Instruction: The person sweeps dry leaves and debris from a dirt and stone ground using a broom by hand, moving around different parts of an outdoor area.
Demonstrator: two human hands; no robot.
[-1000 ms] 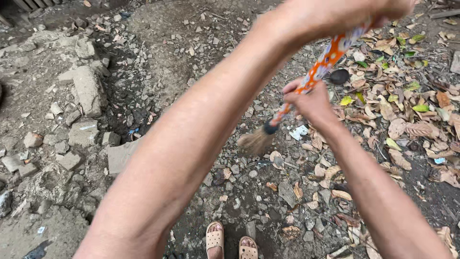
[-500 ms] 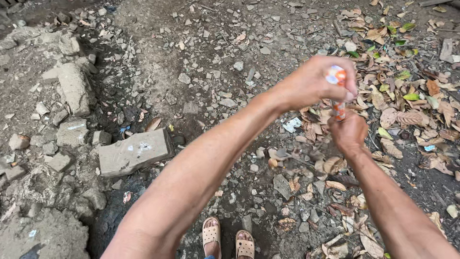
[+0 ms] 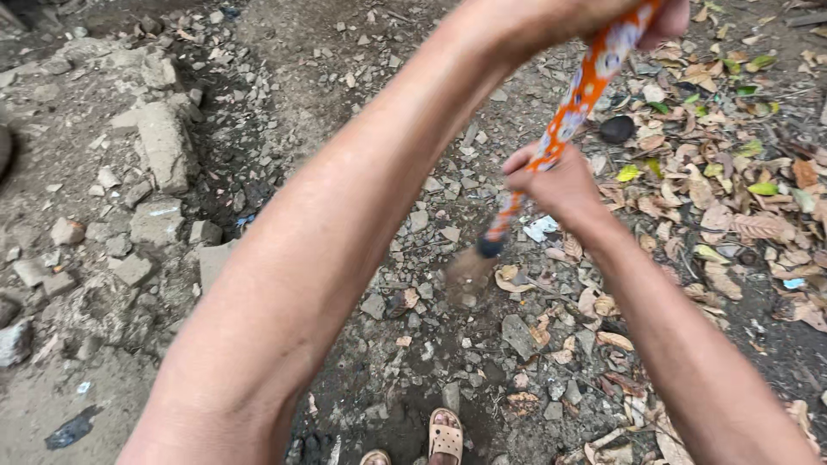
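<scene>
Below, both hands (image 3: 560, 185) grip an orange patterned broom (image 3: 564, 120) above rubble (image 3: 413, 224).

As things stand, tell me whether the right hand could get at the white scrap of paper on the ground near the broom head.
Probably not at once. The right hand is closed on the orange broom handle, so it is occupied. The white paper scrap lies on the ground just below it, uncovered among leaves, so only the grip stands in the way.

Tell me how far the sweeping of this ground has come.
Done: stony dirt ground at left is nearly leaf-free. In hand: both hands, left and right, grip the orange patterned broom, bristles down. Left: dry brown leaves cover the right side.
</scene>
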